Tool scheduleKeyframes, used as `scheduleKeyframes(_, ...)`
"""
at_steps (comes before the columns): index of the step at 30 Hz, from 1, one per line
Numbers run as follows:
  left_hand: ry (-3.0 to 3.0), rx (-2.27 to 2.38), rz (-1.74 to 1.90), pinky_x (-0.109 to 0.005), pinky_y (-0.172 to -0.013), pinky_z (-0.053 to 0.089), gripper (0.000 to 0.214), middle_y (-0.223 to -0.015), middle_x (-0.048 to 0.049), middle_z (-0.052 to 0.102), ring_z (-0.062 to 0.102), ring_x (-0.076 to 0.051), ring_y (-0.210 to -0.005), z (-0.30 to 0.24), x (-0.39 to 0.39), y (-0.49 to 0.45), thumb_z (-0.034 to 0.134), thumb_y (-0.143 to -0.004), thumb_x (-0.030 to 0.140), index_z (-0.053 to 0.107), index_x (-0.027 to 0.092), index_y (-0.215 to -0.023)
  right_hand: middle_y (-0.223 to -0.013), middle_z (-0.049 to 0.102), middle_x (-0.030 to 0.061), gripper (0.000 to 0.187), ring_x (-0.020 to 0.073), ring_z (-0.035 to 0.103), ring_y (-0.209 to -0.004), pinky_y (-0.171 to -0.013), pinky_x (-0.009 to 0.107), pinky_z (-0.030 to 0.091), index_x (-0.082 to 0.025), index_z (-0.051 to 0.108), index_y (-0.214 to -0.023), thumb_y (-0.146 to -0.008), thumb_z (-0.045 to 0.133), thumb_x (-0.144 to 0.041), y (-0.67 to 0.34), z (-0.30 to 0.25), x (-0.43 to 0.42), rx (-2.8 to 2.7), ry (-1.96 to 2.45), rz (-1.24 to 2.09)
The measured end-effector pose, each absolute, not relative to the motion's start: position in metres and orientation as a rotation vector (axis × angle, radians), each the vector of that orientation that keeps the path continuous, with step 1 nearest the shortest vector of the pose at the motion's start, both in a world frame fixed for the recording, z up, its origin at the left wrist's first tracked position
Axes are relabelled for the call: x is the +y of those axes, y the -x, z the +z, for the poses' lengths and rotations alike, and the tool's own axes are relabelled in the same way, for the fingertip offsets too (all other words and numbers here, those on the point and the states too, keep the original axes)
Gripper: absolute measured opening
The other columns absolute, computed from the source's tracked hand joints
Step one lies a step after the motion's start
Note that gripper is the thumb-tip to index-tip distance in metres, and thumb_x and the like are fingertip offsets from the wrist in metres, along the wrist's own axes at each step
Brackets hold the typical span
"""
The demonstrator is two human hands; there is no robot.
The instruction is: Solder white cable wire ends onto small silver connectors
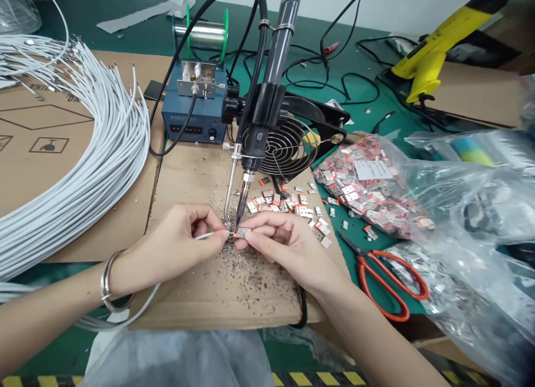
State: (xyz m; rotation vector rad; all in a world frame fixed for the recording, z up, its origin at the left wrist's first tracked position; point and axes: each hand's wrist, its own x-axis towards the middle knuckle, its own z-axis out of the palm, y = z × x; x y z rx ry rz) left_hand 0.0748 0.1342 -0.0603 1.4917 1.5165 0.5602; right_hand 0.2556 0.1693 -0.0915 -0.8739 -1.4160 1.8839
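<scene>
My left hand (188,236) pinches a white cable (204,236) close to its stripped end. Between the thumb and fingers of my right hand (280,236) is a small USB connector (244,232) with a metal shell and an orange part. The cable end meets the connector right under the tip of a soldering iron (242,200), which a stand holds pointing down. Beside the iron, a thin metal tube (232,180) also reaches down to this spot. Whether the wires touch the connector's contacts is too small to tell.
Loose connectors (301,203) lie on the cardboard (188,180) behind my right hand. A bag of connectors (368,186) and orange-handled scissors (388,281) are to the right. White cables (121,147) curve along the left. A blue solder feeder (188,108) and a fan (280,144) stand behind.
</scene>
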Motion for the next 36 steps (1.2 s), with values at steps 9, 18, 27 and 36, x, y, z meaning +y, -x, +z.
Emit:
scheduleKeyframes(9,-1.539,1.518,0.574,-0.015,-0.045,0.023,0.022,-0.052,0.0032,0.035,0.029,-0.004,-0.05,-0.0668,0.1372,-0.0719,0.055,-0.075,0.033,0.058,0.011,-0.07,-0.073,0.066,0.0063,0.015,0.0074,0.063,-0.065,-0.054,0.011,0.044,-0.011,0.06,-0.082,-0.075,0.063,-0.023,-0.253,-0.0941,0.1691,-1.455,0.914,1.826)
scheduleKeyframes(18,-1.596,1.559,0.534,-0.017,-0.046,0.023,0.023,-0.052,0.0033,0.035,0.029,-0.005,-0.05,-0.0673,0.1373,-0.0717,0.054,-0.075,0.035,0.059,0.013,-0.072,-0.075,0.066,0.0069,0.016,0.0098,0.064,-0.067,-0.053,0.014,0.044,-0.01,0.059,-0.084,-0.074,0.061,-0.023,-0.2526,-0.095,0.169,-1.534,0.962,1.754)
scheduleKeyframes(27,-1.619,1.552,0.522,-0.019,-0.048,0.022,0.024,-0.054,0.0035,0.035,0.029,-0.006,-0.052,-0.0695,0.1343,-0.0698,0.051,-0.078,0.039,0.059,0.016,-0.074,-0.073,0.066,0.0061,0.014,0.0065,0.064,-0.067,-0.057,0.009,0.045,-0.011,0.059,-0.083,-0.074,0.063,-0.02,-0.253,-0.094,0.1687,-1.462,0.92,1.824)
scheduleKeyframes(36,-1.617,1.525,0.556,-0.017,-0.047,0.023,0.022,-0.052,0.0039,0.034,0.028,-0.005,-0.051,-0.0687,0.135,-0.0701,0.053,-0.077,0.035,0.059,0.014,-0.071,-0.073,0.066,0.0052,0.014,0.0035,0.063,-0.068,-0.06,0.005,0.046,-0.01,0.058,-0.084,-0.074,0.063,-0.018,-0.2519,-0.0941,0.1693,-1.409,0.879,1.901)
